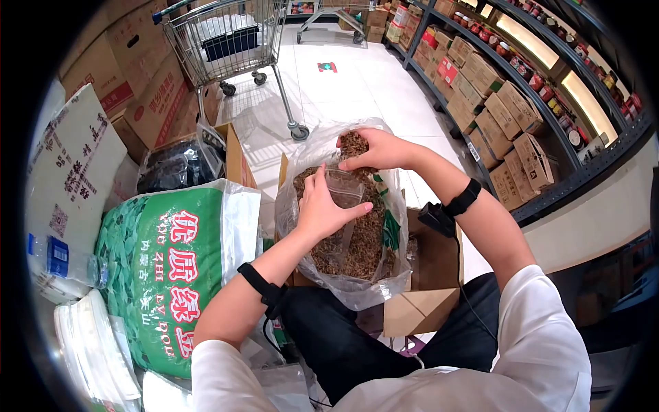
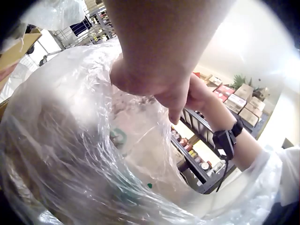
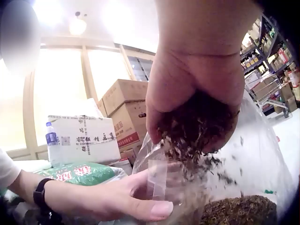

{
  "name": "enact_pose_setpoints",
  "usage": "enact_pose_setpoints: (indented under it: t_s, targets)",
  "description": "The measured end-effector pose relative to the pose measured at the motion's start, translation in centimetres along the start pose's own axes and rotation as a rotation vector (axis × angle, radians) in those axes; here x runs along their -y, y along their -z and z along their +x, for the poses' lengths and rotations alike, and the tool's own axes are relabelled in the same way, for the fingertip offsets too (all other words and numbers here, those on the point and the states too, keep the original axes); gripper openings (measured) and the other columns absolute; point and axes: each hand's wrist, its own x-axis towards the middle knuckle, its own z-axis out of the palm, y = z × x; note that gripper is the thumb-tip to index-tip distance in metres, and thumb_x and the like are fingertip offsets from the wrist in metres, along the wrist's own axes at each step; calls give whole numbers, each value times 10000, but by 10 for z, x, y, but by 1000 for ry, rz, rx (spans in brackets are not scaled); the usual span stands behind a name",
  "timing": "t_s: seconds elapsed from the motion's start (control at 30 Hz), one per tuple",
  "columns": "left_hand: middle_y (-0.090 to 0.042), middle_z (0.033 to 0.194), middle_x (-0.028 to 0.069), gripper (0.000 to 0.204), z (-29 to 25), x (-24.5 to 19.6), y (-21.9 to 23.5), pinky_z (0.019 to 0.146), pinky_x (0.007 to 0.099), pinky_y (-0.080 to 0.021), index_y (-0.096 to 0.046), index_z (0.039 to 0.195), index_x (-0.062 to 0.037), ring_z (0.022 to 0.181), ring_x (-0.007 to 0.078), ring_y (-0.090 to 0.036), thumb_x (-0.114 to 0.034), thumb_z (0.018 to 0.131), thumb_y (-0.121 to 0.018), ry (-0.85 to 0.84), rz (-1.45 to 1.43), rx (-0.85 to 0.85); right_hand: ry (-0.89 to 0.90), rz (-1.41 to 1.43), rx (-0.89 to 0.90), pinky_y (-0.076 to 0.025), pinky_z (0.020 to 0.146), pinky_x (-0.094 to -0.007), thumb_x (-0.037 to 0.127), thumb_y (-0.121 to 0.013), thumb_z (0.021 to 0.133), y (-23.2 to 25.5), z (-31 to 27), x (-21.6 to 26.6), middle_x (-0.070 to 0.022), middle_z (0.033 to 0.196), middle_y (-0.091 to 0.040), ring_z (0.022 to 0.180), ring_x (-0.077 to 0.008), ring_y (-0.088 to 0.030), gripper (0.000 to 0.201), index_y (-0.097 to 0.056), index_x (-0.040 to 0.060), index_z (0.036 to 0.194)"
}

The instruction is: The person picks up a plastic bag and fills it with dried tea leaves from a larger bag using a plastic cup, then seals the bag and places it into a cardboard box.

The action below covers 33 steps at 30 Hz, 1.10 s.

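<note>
My right hand (image 1: 384,150) grips a handful of dried brown plant bits (image 1: 353,144), curled over the far side of the big bag. In the right wrist view loose bits (image 3: 213,171) fall from under its fingers. The left hand (image 1: 321,211) holds a small clear plastic bag (image 1: 345,184) near its mouth, thumb and fingers spread on either side, just below the right hand. Both hands are over a large clear plastic bag (image 1: 374,294) with green print, its top turned outward. More of the dried brown material (image 1: 364,240) fills it.
An opened cardboard box (image 1: 436,257) stands around the large bag. On the left are a green sack (image 1: 158,268), a white carton (image 1: 82,151) and a water bottle (image 1: 65,261). A shopping cart (image 1: 226,41) stands ahead; shelves with boxes (image 1: 504,113) run along the right.
</note>
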Motion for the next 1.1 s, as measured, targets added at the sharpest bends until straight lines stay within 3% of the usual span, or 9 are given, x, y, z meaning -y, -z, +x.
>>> enact_pose_setpoints:
  t_s: [0.67, 0.93, 1.07, 1.1]
  targets:
    - [-320, 1400, 240, 1307, 2, 6, -6, 1097, 464, -323, -169, 1485, 3, 1323, 396, -365, -683, 563, -792, -42, 35, -10, 52, -40, 12, -472, 872, -329, 494, -757, 785, 0, -3, -3, -137, 1137, -604, 1021, -209, -577, 669, -562, 32, 1228]
    - [-297, 1402, 264, 1294, -1, 2, -4, 1108, 454, -324, -171, 1469, 42, 1335, 400, -349, -657, 583, -803, -47, 28, 8, 83, -101, -107, -482, 840, -330, 568, -658, 847, -7, 5, -15, -140, 1036, -626, 940, -215, -593, 667, -580, 1, 1191]
    - [-301, 1401, 271, 1296, -1, 2, -4, 1105, 452, -327, -176, 1463, 57, 1333, 400, -355, -660, 583, -801, -46, 31, 16, 76, -92, -83, -493, 827, -330, 562, -628, 873, -7, 4, -8, -134, 1025, -629, 924, -221, -602, 654, -582, -9, 1187]
    - [-301, 1401, 271, 1296, -1, 2, -4, 1105, 452, -327, -176, 1463, 57, 1333, 400, -355, -660, 583, -801, -46, 32, 16, 10, -54, -105, -505, 795, -325, 547, -607, 894, -7, 1, -4, -122, 1009, -631, 903, -203, -606, 619, -589, -7, 1170]
